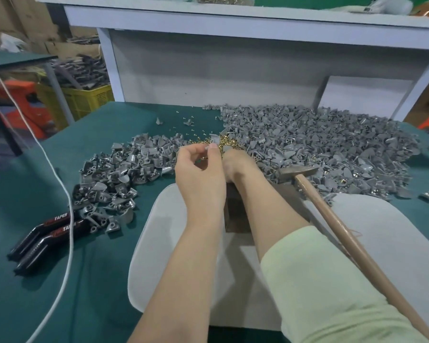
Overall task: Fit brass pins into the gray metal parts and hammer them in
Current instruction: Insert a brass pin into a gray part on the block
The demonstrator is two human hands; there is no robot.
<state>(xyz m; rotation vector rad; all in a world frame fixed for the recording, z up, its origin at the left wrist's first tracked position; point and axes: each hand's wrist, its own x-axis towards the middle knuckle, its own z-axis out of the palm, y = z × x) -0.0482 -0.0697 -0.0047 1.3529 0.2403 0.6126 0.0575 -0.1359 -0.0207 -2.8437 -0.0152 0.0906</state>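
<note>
Green-covered desk with two heaps of gray metal parts: larger heap at right, smaller heap at left. One wooden-handled hammer lies unheld just right of the right hand, its handle running back toward the person. The left hand has its grip pinched on one gray part. The right grip is hidden, so its state cannot be told. The pile of small brass pins, uncountable, lies directly ahead, touching both hands.

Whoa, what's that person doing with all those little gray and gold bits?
A person works at a green table. The left hand pinches a gray part above the heap of brass pins, and the right hand reaches to that heap, partly hidden behind the left. The hammer lies untouched beside the hands, against the big pile of gray parts.
</note>
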